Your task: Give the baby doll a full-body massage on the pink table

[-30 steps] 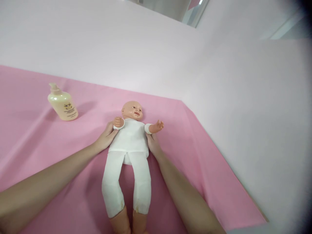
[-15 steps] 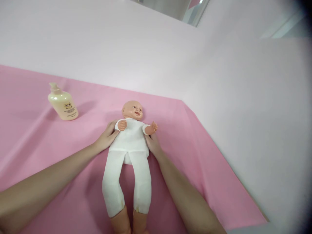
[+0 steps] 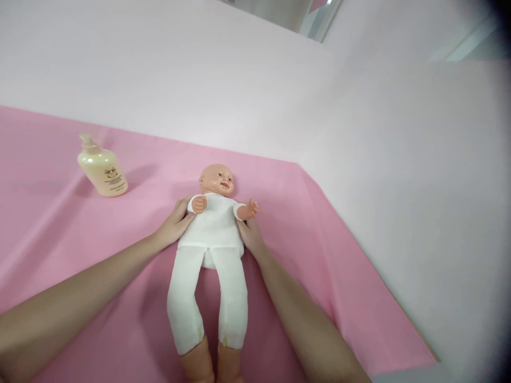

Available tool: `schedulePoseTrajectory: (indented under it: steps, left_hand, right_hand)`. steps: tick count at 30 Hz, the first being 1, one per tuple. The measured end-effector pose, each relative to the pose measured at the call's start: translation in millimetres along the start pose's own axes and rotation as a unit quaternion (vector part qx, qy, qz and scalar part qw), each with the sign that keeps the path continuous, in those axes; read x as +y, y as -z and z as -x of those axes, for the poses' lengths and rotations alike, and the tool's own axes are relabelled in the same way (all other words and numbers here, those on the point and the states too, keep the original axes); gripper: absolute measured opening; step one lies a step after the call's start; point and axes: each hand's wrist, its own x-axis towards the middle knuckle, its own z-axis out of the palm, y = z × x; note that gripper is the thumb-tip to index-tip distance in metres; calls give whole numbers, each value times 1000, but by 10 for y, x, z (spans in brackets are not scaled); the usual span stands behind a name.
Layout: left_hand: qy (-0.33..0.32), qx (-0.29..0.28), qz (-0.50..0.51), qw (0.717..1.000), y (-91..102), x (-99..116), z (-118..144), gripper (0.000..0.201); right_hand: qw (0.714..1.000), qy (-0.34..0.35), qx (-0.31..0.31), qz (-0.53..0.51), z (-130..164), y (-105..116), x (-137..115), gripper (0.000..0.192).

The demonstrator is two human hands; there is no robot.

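A baby doll (image 3: pixel 211 226) in a white top and white leggings lies face up, its head away from me and turned to the right. My left hand (image 3: pixel 178 219) grips its side under the arm, thumb in front and fingers partly hidden behind. On the opposite side my right hand (image 3: pixel 250 234) holds the doll under its other arm; most of those fingers are out of sight behind it. The doll's bare feet reach the bottom edge of the view.
Pink cloth (image 3: pixel 295 223) covers the surface, with a few folds. To the left stands a pale yellow pump bottle (image 3: pixel 104 170) with a printed label. Behind and to the right rises a white wall (image 3: pixel 167 69), with a framed pane (image 3: pixel 279 16) at the top.
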Motion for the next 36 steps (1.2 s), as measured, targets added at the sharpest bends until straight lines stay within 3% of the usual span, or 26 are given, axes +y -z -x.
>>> schedulePoseTrajectory:
  steps: [21, 30, 36]
  left_hand:
    - [-6, -1, -8, 1000, -3, -21, -14, 50]
    - [5, -31, -14, 999, 32, 132, -5, 49]
    - [10, -31, -9, 999, 35, 146, -3, 49]
  right_hand:
    - [1000, 11, 5, -4, -12, -16, 38, 66]
    - [1000, 4, 5, 5, 1, 13, 21, 56]
    - [1000, 4, 2, -2, 4, 4, 19, 59]
